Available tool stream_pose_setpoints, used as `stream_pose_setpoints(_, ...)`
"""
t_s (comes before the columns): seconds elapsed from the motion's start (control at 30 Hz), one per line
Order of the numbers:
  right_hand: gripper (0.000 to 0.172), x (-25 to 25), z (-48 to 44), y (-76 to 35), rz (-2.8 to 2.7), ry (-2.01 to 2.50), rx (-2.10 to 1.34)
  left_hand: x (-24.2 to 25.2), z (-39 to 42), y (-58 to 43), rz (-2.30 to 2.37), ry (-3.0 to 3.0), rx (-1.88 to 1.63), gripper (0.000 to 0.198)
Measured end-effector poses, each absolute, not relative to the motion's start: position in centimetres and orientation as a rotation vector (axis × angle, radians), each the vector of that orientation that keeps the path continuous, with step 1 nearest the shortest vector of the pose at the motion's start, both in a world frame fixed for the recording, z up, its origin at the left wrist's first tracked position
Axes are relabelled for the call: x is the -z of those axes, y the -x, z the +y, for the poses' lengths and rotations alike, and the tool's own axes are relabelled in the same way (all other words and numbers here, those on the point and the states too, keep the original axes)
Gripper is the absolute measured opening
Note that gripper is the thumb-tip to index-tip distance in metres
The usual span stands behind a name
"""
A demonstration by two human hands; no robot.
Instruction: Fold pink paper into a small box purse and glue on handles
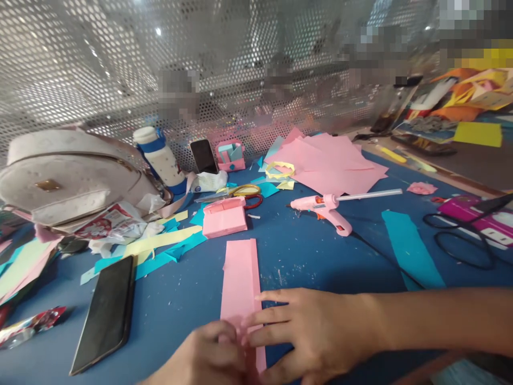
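Note:
A pink paper strip (240, 283) lies lengthwise on the blue tabletop, with a narrow fold running along its right edge. My left hand (204, 353) is curled at the strip's near end, closed on the paper, slightly blurred. Fingers spread and stretched out, my right hand (306, 329) presses flat on the folded edge. The near end of the strip is partly hidden by both hands. Just beyond its far end sits a small folded pink paper box (225, 218). To the right of that box, a pink glue gun (331, 208) rests with a clear glue stick in its back.
A black phone (106, 315) lies at left. Behind it are paper scraps, scissors (253, 200), a white bag (68, 176) and a bottle (158, 158). Pink sheets (324, 160) are piled at the back. A blue strip (411, 248) and purple power strip (476, 219) lie right.

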State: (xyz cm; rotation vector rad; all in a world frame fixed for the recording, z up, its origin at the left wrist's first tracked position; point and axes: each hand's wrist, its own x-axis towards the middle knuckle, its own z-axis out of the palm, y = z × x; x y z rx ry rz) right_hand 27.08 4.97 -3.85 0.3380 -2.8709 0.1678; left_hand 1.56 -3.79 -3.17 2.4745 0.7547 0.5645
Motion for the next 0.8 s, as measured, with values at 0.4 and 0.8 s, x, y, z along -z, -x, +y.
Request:
stream_pose_setpoints(0.4,0.055,4.4,4.0,-26.4,-2.862,-0.513,-0.04,2.6,4.6,-5.9,1.73,-2.116,-0.489,0.015)
stream_pose_setpoints(0.8,0.058,4.9,4.2,-26.5,-2.829,-0.583,-0.042,2.9,7.5,-8.1,1.907,-2.233,-0.305,0.016)
